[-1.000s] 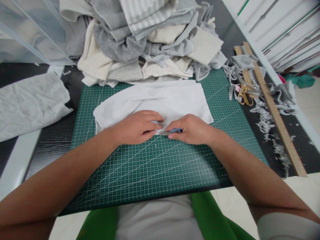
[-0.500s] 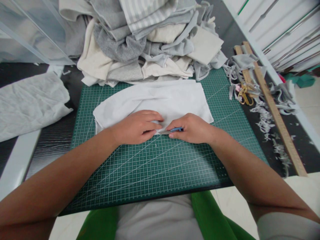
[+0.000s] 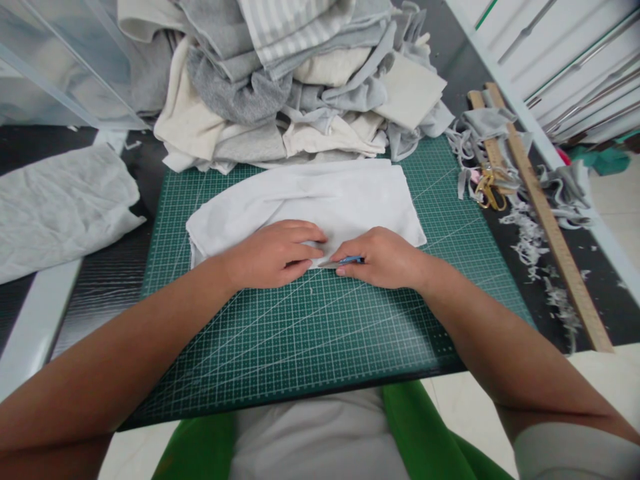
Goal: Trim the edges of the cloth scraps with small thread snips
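Note:
A folded white cloth (image 3: 345, 193) lies across the green cutting mat (image 3: 300, 347). My left hand (image 3: 280, 253) rests over its near edge, thumb and forefinger closed on the fabric there. Close by on the right, my right hand (image 3: 383, 259) is closed around small blue-handled thread snips (image 3: 353, 260). Their metal tip points left at the cloth's near edge, just short of my left fingertips. Part of the snips' handle is hidden inside my right hand.
A high pile of grey and cream fabric pieces (image 3: 240, 93) stands behind the mat. To the right lie gold-handled scissors (image 3: 490, 190), a long wooden ruler (image 3: 560, 247) and fabric scraps (image 3: 527, 240). A pale cloth (image 3: 60, 207) lies left, near a clear plastic bin (image 3: 60, 67).
My right hand and the snips have shifted very slightly left along the cloth's edge. The left hand and the cloth stay in place.

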The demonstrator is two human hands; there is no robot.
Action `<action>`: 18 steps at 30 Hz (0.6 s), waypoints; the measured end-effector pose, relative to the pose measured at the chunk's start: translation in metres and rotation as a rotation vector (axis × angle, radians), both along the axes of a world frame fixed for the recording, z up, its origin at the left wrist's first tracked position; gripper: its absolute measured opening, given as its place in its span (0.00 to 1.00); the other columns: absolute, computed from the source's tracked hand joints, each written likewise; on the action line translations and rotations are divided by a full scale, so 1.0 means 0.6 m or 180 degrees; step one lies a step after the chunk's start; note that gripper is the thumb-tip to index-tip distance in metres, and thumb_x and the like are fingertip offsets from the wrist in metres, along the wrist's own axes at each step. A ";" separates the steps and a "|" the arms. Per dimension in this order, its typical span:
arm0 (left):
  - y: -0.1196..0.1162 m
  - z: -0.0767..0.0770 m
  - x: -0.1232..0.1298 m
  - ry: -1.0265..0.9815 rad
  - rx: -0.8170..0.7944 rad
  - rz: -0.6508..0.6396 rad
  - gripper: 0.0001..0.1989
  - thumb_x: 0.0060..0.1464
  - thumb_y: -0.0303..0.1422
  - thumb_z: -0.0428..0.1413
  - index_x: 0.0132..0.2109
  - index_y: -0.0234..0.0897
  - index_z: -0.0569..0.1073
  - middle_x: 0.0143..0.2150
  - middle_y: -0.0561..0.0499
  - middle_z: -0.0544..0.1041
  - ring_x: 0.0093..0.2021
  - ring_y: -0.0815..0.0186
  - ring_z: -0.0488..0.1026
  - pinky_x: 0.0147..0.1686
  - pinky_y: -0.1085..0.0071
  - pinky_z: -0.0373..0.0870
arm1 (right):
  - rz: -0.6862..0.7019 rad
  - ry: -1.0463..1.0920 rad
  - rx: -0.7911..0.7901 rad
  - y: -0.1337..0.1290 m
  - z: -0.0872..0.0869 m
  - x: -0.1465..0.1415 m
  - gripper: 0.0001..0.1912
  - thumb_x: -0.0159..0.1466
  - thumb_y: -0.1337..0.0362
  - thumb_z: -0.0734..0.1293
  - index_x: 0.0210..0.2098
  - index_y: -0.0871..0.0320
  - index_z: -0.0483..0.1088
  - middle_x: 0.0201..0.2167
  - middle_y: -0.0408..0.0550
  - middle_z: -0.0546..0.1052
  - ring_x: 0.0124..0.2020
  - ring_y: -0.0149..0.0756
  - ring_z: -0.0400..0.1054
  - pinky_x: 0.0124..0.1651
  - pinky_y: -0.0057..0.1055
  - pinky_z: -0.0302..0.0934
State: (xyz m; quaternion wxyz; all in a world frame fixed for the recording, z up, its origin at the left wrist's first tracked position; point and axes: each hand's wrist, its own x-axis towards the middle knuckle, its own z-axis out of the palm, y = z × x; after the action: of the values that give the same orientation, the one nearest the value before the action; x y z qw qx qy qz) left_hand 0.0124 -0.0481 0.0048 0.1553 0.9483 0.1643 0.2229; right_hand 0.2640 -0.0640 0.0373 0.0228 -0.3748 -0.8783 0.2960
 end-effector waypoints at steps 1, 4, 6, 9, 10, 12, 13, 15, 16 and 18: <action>0.000 0.000 0.000 0.0006 0.0004 0.0001 0.12 0.63 0.30 0.53 0.50 0.36 0.76 0.55 0.42 0.77 0.57 0.56 0.73 0.58 0.54 0.72 | 0.0003 -0.0001 -0.0005 0.000 0.000 0.000 0.12 0.65 0.58 0.68 0.46 0.51 0.78 0.34 0.41 0.83 0.32 0.33 0.74 0.38 0.29 0.60; 0.000 -0.001 -0.001 0.0009 0.0007 -0.0006 0.12 0.63 0.30 0.53 0.50 0.36 0.76 0.55 0.42 0.76 0.57 0.56 0.73 0.58 0.54 0.72 | -0.0021 0.0017 -0.0045 0.001 0.000 -0.001 0.11 0.65 0.58 0.68 0.44 0.51 0.79 0.33 0.41 0.82 0.32 0.33 0.74 0.39 0.29 0.60; 0.000 -0.002 -0.002 -0.0001 -0.0007 -0.0015 0.12 0.63 0.30 0.53 0.50 0.36 0.76 0.55 0.42 0.76 0.57 0.56 0.73 0.58 0.54 0.71 | -0.0054 0.0037 -0.0091 0.001 0.000 -0.001 0.11 0.65 0.58 0.68 0.44 0.51 0.79 0.33 0.41 0.82 0.31 0.32 0.73 0.38 0.29 0.60; 0.000 -0.003 -0.004 0.0020 -0.0022 -0.0007 0.12 0.63 0.30 0.53 0.51 0.36 0.76 0.55 0.42 0.76 0.57 0.57 0.72 0.58 0.54 0.71 | -0.0128 0.0086 -0.0179 0.001 0.001 0.001 0.13 0.63 0.57 0.69 0.46 0.51 0.78 0.32 0.41 0.82 0.30 0.32 0.72 0.37 0.29 0.59; 0.000 -0.003 -0.004 0.0030 -0.0023 -0.0010 0.12 0.63 0.30 0.53 0.51 0.37 0.76 0.55 0.42 0.76 0.57 0.57 0.72 0.58 0.54 0.71 | -0.0155 0.0108 -0.0214 0.001 0.001 0.002 0.14 0.62 0.57 0.70 0.46 0.51 0.78 0.32 0.40 0.82 0.30 0.31 0.72 0.37 0.29 0.59; 0.000 -0.003 -0.003 0.0034 -0.0023 -0.0014 0.12 0.62 0.30 0.53 0.51 0.37 0.76 0.55 0.43 0.76 0.57 0.57 0.72 0.58 0.55 0.71 | -0.0196 0.0162 -0.0276 0.002 0.002 0.003 0.15 0.61 0.57 0.70 0.47 0.51 0.78 0.32 0.40 0.81 0.30 0.31 0.72 0.36 0.28 0.59; 0.001 -0.002 -0.003 0.0028 -0.0024 -0.0021 0.12 0.62 0.30 0.53 0.51 0.37 0.76 0.54 0.43 0.76 0.57 0.57 0.72 0.58 0.55 0.71 | -0.0208 0.0189 -0.0295 0.002 0.002 0.003 0.15 0.61 0.57 0.71 0.47 0.51 0.78 0.32 0.40 0.81 0.30 0.31 0.72 0.36 0.29 0.59; 0.001 -0.002 -0.002 0.0014 -0.0026 -0.0031 0.12 0.62 0.29 0.53 0.50 0.36 0.76 0.54 0.42 0.76 0.57 0.57 0.72 0.58 0.55 0.71 | -0.0211 0.0229 -0.0294 0.001 0.002 0.003 0.15 0.62 0.57 0.70 0.47 0.51 0.78 0.32 0.41 0.81 0.30 0.31 0.72 0.36 0.29 0.59; 0.001 -0.002 -0.001 0.0007 -0.0022 -0.0035 0.12 0.62 0.30 0.53 0.50 0.36 0.77 0.54 0.42 0.76 0.56 0.57 0.73 0.58 0.55 0.71 | -0.0204 0.0235 -0.0267 -0.001 0.002 0.002 0.15 0.62 0.57 0.70 0.47 0.52 0.78 0.32 0.41 0.81 0.30 0.32 0.72 0.36 0.29 0.59; 0.001 -0.001 -0.001 0.0004 -0.0015 -0.0040 0.12 0.63 0.30 0.53 0.50 0.35 0.77 0.54 0.42 0.77 0.56 0.56 0.73 0.58 0.54 0.71 | -0.0171 0.0231 -0.0155 -0.006 0.001 -0.001 0.15 0.63 0.56 0.70 0.48 0.52 0.78 0.33 0.41 0.82 0.31 0.32 0.73 0.37 0.29 0.60</action>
State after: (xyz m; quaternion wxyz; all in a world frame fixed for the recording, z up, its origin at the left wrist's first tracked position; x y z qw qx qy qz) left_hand 0.0118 -0.0472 0.0039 0.1588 0.9490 0.1590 0.2210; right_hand 0.2634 -0.0674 0.0381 0.0535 -0.3877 -0.8590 0.3300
